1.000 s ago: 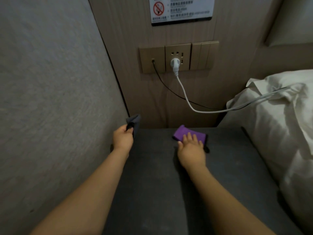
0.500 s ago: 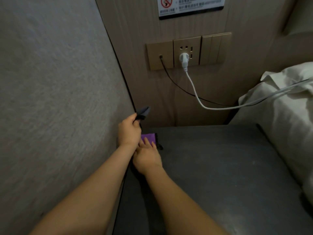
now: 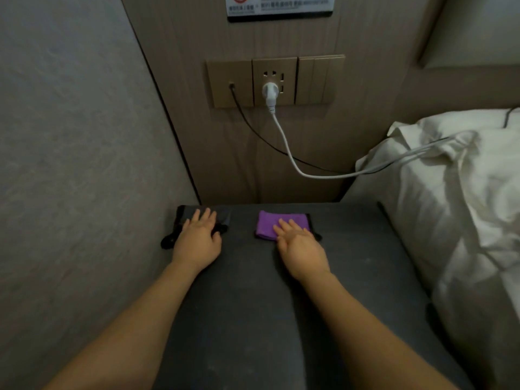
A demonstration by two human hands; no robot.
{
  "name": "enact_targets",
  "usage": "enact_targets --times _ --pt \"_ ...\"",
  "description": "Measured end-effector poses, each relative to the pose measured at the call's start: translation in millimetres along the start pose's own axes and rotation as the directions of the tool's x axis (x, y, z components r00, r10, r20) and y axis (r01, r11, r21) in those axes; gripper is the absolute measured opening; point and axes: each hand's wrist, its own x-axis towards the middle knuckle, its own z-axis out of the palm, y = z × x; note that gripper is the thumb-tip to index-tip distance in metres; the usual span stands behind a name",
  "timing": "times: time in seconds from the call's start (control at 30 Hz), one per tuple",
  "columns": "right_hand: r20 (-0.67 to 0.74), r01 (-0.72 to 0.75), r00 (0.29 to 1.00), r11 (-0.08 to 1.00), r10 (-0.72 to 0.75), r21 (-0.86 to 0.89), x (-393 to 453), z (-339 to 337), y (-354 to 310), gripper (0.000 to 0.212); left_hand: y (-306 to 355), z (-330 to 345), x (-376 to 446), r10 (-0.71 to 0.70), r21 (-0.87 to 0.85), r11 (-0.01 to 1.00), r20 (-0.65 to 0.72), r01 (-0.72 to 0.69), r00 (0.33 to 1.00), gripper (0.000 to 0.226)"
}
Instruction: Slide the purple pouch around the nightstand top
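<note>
My left hand (image 3: 197, 237) lies flat, fingers straight, on a folded dark grey cloth (image 3: 185, 213) at the far left corner of a dark grey surface (image 3: 253, 319). A black part of that cloth sticks out by my wrist. My right hand (image 3: 298, 240) presses flat on a folded purple cloth (image 3: 266, 225) with a black edge, further right on the same surface. The two cloths lie apart, side by side near the back wall.
A beige wall panel carries a socket plate (image 3: 275, 81) with a white plug (image 3: 268, 92) and white cable, plus a thin black cable. A grey wall stands close on the left. White bedding (image 3: 450, 192) rises along the right. A sign (image 3: 278, 8) hangs above.
My left hand has lowered the dark cloth it held up and laid it flat at the left corner. My right hand has moved with the purple cloth from the left corner back to the right.
</note>
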Motion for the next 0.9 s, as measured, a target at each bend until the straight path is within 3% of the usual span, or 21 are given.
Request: enact_targets --times 0.33,0.57,0.8,0.9 --pt "-0.077 -0.325 0.944 0.943 0.320 -0.074 -36 -51 124 0.044 4 -8 -3 -0.013 0.152 0.988 0.180 -0.014 0.984 0.062" --pt "-0.094 -0.366 0.928 0.930 0.361 -0.041 -43 -46 120 0.044 10 -7 -19 0.001 0.163 0.986 0.121 -0.021 0.993 0.061" --pt "-0.120 -0.401 0.911 0.915 0.394 -0.037 -52 -24 71 0.046 15 -35 -5 -0.070 0.106 0.994 0.366 0.033 0.928 0.049" --pt "-0.113 -0.336 0.937 0.942 0.332 -0.020 -47 -9 27 0.048 15 -47 7 -0.131 0.066 0.991 0.374 0.114 0.918 0.045"
